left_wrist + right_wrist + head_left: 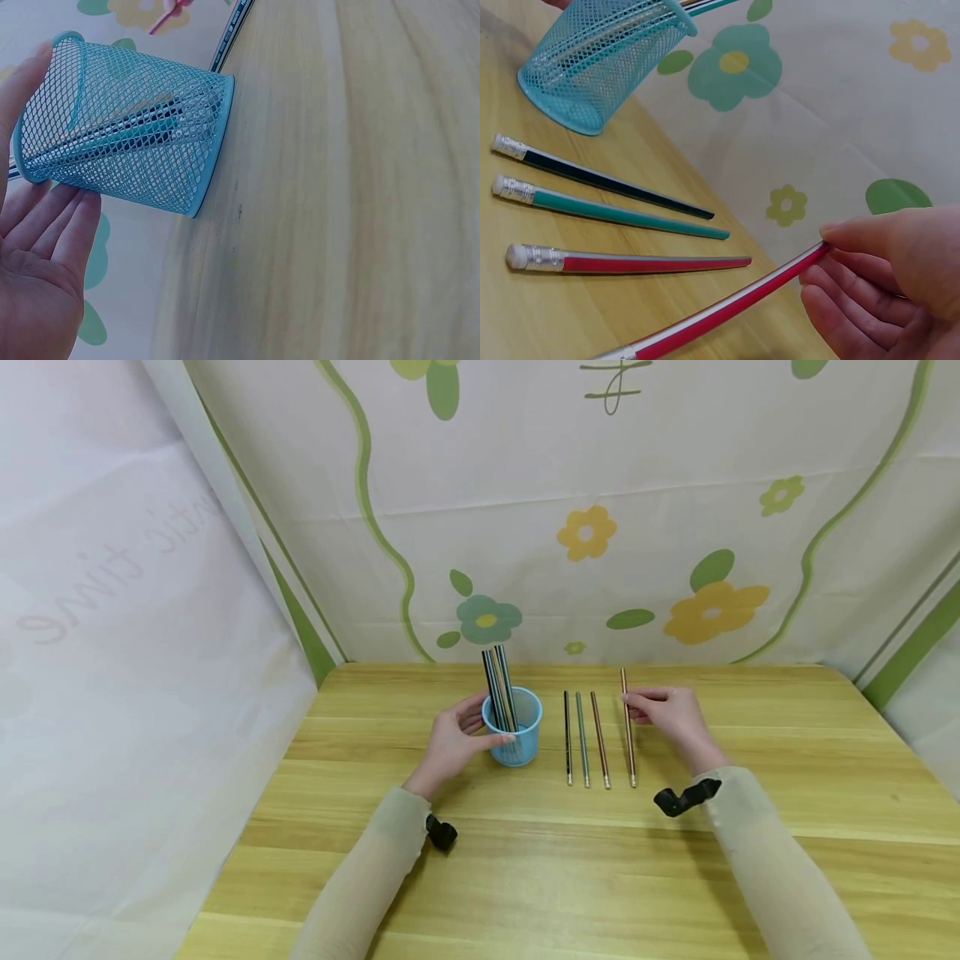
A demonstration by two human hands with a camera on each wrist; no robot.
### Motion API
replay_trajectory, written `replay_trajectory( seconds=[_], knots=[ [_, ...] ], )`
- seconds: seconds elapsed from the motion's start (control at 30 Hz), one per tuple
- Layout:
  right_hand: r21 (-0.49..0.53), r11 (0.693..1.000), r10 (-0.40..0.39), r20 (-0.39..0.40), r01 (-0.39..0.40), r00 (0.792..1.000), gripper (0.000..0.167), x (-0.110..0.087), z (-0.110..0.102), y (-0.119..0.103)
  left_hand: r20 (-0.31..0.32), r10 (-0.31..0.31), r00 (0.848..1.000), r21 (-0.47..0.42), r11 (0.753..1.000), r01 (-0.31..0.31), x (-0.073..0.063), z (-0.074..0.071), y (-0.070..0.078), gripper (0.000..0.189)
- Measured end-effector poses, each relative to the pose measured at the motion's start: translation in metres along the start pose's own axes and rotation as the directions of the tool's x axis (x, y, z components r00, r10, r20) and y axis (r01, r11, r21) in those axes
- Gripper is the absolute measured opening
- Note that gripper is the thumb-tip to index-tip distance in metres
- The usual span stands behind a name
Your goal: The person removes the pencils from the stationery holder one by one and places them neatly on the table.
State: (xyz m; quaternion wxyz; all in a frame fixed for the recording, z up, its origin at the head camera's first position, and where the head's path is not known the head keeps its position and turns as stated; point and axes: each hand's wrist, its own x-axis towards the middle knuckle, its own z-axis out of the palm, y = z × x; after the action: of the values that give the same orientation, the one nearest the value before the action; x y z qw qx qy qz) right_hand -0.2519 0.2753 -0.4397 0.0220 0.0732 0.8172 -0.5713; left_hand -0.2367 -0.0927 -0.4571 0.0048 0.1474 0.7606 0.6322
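Observation:
A light blue mesh pencil cup [517, 745] stands upright on the table with several striped pencils [498, 689] leaning in it. My left hand [453, 742] holds the cup from its left side, thumb across the front and fingers behind. To the right of the cup lie a black pencil [567, 739], a green pencil [582, 739] and a red pencil [600, 739], side by side, eraser ends toward me. Farther right, my right hand [667, 714] pinches another red pencil [727, 304] near its far end, between thumb and fingers.
The wooden table [525, 877] reaches back to a white cloth backdrop [495, 468] printed with flowers and green lines. Another white cloth [135, 693] hangs on the left. A black wrist camera [442, 833] sits on my left sleeve, and another [686, 797] on the right.

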Motion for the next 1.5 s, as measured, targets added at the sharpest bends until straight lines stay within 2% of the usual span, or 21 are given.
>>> replay_trajectory(
  seconds=[0.1,0.33,0.53,0.93,1.5],
  knots=[
    [-0.02,1.0,0.006,0.017,-0.006,1.0,0.049,0.002,0.001,0.003,-0.001,0.003,1.0,-0.002,1.0,-0.003,0.0,0.0,0.0,0.084],
    [0.023,0.999,0.028,0.046,-0.029,0.999,0.044,0.006,0.004,0.007,-0.001,0.009,1.0,-0.006,1.0,-0.009,0.0,0.0,0.0,0.085],
    [0.03,0.998,0.053,0.062,-0.054,0.997,0.046,0.009,0.008,0.009,0.003,-0.008,1.0,-0.022,1.0,0.008,0.001,0.001,0.0,0.081],
    [0.041,0.994,0.096,0.064,-0.099,0.993,0.045,0.014,0.015,0.008,-0.003,0.003,1.0,-0.002,1.0,-0.003,0.0,0.001,0.0,0.084],
    [0.017,0.996,0.09,0.044,-0.091,0.995,0.04,0.016,0.021,0.014,0.0,0.007,1.0,-0.006,1.0,-0.007,0.0,0.001,0.001,0.082]
  ],
)
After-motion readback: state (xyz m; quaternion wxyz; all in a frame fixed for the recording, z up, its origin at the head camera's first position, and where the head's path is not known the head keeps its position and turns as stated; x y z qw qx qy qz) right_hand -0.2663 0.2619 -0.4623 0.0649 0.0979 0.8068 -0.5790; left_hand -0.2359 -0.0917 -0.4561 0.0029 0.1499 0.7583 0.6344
